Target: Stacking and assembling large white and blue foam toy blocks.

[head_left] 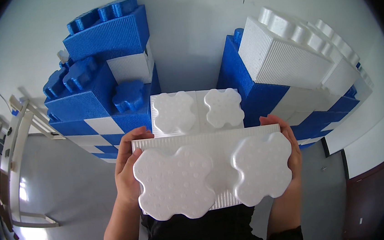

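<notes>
A large white foam building block [174,182] with two clover-shaped studs on top is held level in front of my body. My left hand [128,169] grips its left end, with the fingers round the far corner. On the opposite end, my right hand [292,150] clasps the block with its fingertips over the far edge. Just beyond the held block lies another white foam block [200,112] with two studs, set between two stacks. The held block hides its near side, and I cannot tell if the two touch.
At left rises a stepped stack of blue and white blocks [111,35]; a similar stack [282,57] stands at right. Behind them is a pale wall [184,34]. A white metal frame [15,158] stands on the grey floor [69,176] at far left, and a dark red surface [372,200] lies at lower right.
</notes>
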Demonstrator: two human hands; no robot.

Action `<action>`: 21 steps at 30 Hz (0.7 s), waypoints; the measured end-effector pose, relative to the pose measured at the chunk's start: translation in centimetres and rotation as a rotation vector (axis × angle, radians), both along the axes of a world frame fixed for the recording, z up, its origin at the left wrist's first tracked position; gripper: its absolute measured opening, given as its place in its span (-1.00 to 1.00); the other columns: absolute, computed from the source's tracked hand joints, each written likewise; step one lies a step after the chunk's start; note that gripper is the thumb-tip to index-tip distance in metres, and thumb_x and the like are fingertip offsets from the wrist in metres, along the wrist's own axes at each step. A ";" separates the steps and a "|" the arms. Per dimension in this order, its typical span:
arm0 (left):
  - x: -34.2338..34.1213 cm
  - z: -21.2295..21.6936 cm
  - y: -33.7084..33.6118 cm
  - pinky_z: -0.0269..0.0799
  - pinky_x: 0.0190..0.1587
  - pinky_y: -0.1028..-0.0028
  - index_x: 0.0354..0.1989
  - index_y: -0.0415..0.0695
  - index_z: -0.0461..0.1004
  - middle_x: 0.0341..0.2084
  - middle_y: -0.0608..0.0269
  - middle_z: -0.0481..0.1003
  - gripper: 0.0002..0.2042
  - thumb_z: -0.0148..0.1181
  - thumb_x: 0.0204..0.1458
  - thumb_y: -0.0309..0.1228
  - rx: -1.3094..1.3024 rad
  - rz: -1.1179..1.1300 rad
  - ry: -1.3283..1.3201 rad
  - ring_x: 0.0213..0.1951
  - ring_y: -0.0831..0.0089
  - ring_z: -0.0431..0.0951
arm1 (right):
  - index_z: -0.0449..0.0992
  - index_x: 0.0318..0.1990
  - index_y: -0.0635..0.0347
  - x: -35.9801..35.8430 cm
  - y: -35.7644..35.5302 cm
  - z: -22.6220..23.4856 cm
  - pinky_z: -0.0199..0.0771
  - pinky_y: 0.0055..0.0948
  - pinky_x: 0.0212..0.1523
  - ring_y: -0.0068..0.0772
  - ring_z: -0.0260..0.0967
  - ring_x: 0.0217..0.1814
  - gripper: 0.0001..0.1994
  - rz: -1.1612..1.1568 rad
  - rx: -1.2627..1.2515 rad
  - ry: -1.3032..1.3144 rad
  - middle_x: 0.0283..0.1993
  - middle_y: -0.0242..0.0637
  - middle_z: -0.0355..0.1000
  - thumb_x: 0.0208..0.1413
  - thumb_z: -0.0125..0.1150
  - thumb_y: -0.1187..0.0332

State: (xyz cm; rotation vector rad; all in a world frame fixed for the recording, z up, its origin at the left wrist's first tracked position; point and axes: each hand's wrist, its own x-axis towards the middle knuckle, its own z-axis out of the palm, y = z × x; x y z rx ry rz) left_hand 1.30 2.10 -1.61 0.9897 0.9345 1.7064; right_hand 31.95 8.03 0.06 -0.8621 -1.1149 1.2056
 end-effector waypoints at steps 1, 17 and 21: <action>0.4 0.3 0.0 0.27 0.12 0.43 0.13 -0.22 0.29 0.00 0.07 0.38 -0.61 -0.07 0.13 -0.36 -0.035 0.021 -0.037 0.06 0.35 0.38 | 0.37 0.13 0.24 -0.3 -0.1 0.2 0.46 -0.43 0.08 -0.37 0.38 0.11 -0.60 -0.008 -0.060 0.046 0.14 -0.13 0.37 0.27 0.02 0.18; 0.1 -1.9 0.8 0.40 0.00 0.45 -0.04 -0.18 0.33 -0.08 0.12 0.43 -0.77 -0.10 0.18 -0.40 -0.020 0.014 -0.008 -0.07 0.41 0.46 | 0.39 0.05 0.19 -0.3 0.8 -1.5 0.45 -0.52 -0.01 -0.49 0.40 0.00 -0.72 0.030 -0.156 0.087 0.08 -0.27 0.39 0.33 -0.04 0.24; -0.9 -3.8 1.1 0.38 0.01 0.44 -0.04 -0.19 0.33 -0.07 0.11 0.42 -0.77 -0.07 0.17 -0.40 -0.017 0.011 -0.040 -0.06 0.40 0.45 | 0.39 0.05 0.21 -0.3 1.2 -3.2 0.44 -0.53 -0.01 -0.50 0.39 0.00 -0.72 0.068 -0.129 0.056 0.08 -0.27 0.39 0.33 -0.03 0.25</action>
